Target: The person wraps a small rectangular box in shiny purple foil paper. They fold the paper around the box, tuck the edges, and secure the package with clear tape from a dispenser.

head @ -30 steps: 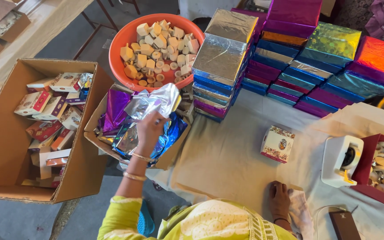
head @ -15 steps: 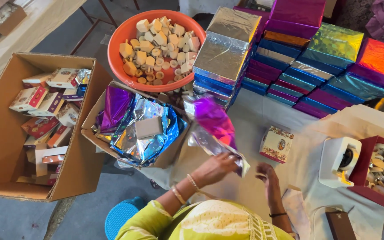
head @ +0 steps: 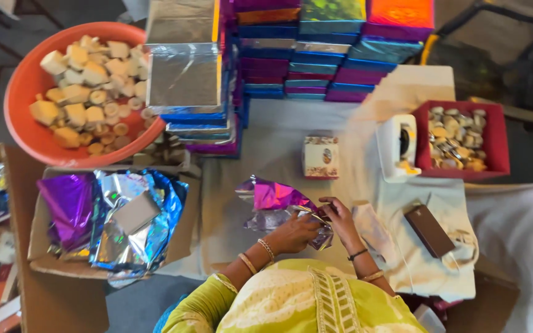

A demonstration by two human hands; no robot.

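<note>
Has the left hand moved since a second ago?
Yes. The left hand has left the carton of foil sheets and come over to the table, where it holds a purple foil sheet with the right hand.

Both my forearms come up from 6 o'clock and angle toward 12, bent at the elbows, wrists close together. My left hand (head: 296,231) sits at about 10 o'clock of my right hand (head: 340,221), the two nearly touching at the fingertips. Left fingers curled and pinching, knuckles up. Right fingers bent inward toward 9 o'clock, thumb tucked, also pinching. Bangles on left wrist, thin bands on right.
</note>
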